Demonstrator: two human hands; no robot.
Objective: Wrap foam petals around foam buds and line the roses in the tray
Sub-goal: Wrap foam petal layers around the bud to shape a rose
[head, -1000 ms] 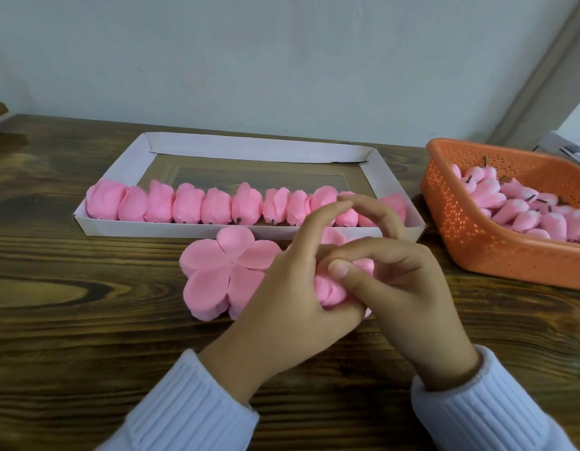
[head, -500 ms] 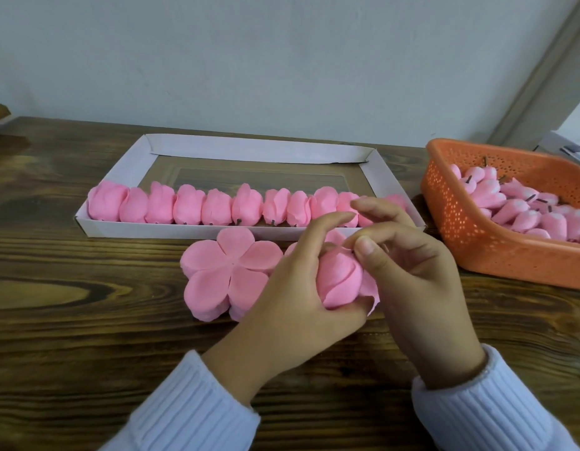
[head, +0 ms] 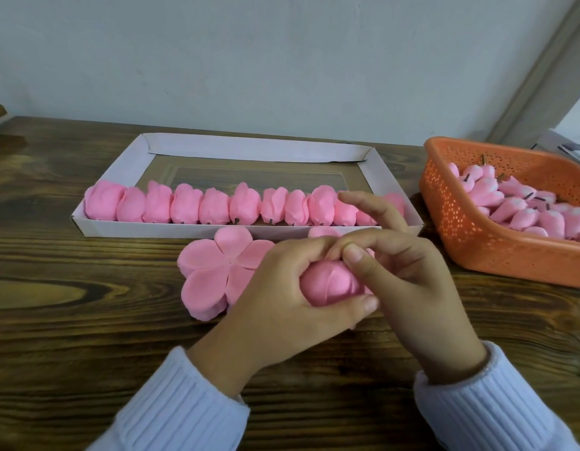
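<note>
1. One big wood table (head: 87, 336) holds all the things.
2. At the back lies the tray (head: 249, 148). A row of done roses (head: 184, 208) lines its near wall. The right end of the row is hidden behind a finger.
3. Off to the right, the basket (head: 477, 242) holds bare buds (head: 516, 206).
4. Flat petals (head: 210, 271) lie in a stack just in front of the tray.
5. Curled round the new rose (head: 330, 284) is the left hand (head: 282, 301), with its thumb under it.
6. Thumb and bent fingers of the right hand (head: 422, 288) pinch the top of the rose. One finger sticks out straight over the tray.
7. Both hands hold the rose above the table, just in front of the tray. I think the petals are being pressed shut. Squeeze softly, lap each petal over the next, and keep the tips tucked so it does not spring open.
</note>
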